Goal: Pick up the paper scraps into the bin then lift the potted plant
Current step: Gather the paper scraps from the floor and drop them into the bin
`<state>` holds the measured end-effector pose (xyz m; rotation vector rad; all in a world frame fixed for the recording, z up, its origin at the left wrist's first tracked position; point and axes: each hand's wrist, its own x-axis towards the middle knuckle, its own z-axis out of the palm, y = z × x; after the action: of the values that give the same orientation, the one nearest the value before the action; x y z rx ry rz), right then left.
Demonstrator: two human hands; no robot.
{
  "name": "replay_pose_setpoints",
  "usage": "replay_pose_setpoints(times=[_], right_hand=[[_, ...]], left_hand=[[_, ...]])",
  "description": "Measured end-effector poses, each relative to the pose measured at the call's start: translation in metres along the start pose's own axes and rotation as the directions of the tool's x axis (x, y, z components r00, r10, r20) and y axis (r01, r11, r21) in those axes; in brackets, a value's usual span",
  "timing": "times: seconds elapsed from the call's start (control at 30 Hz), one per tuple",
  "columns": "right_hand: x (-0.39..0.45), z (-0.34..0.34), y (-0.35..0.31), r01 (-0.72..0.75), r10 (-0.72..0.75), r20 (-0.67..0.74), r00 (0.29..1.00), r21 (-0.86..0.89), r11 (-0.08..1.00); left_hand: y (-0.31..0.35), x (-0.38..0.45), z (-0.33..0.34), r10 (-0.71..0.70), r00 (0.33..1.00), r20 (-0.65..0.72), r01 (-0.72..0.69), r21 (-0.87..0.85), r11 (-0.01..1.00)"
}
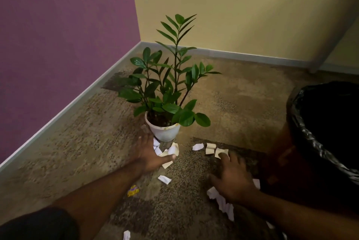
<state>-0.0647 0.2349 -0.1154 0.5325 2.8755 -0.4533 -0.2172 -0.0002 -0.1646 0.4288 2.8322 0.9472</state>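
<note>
White paper scraps (164,179) on carpet, no legible text, left hand (149,153) gripping scraps, right hand (232,176) open, flat.

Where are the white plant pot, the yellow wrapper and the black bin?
white plant pot (165,133), head view, on its front wall.
yellow wrapper (133,190), head view, on its crumpled middle.
black bin (303,123), head view, on its liner-covered rim.

Head view, looking forward and down (wide-angle), close over carpet (81,133), facing room corner
</note>
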Motion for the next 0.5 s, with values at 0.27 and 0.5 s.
replay_pose_setpoints(times=[0.27, 0.5], right_hand=[[0.073, 0.018, -0.003, -0.085, 0.086, -0.014, 0.996, 0.067, 0.994], [0.087, 0.049, -0.002, 0.167, -0.172, -0.017, 0.985, -0.174, 0.971]], left_hand=[[0.009, -0.024, 0.047, 0.087, 0.995, -0.047, -0.084, 0.063, 0.994], [0.032, -0.013, 0.077, 0.130, 0.990, -0.049, -0.104, 0.357, 0.928]])
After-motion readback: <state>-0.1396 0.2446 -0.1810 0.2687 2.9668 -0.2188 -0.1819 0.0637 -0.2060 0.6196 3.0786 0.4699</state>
